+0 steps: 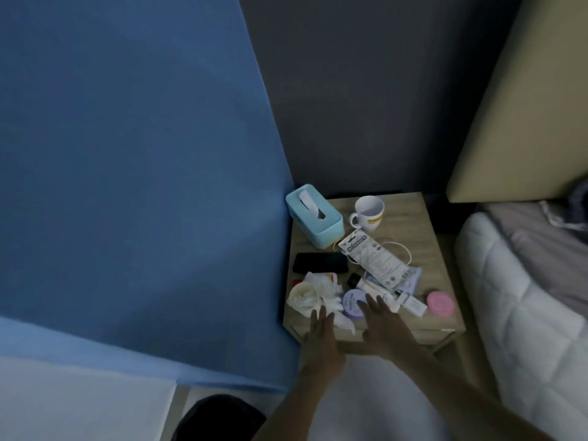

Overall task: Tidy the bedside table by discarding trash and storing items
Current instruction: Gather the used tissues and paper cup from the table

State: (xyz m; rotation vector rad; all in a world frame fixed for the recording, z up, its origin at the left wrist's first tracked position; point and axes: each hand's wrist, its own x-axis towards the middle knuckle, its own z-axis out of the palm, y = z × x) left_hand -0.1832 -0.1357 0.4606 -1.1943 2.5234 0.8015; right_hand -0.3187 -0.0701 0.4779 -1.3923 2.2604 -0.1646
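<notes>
Partly hidden: lilac tin (352, 303) under right hand (383, 326).

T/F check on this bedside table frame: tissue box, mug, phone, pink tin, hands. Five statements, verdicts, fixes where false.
1. The light blue tissue box stands at the back left corner of the wooden bedside table. True.
2. The white ceramic mug lies tipped on its side. False: it stands upright, its opening facing up.
3. The black phone lies flat in front of the tissue box. True.
4. The round pink tin is stacked on the mug. False: it rests on the tabletop near the front right edge, well apart from the mug.
5. The left hand and the right hand each grip an item. False: both are open with fingers spread, over the table's front edge.
</notes>
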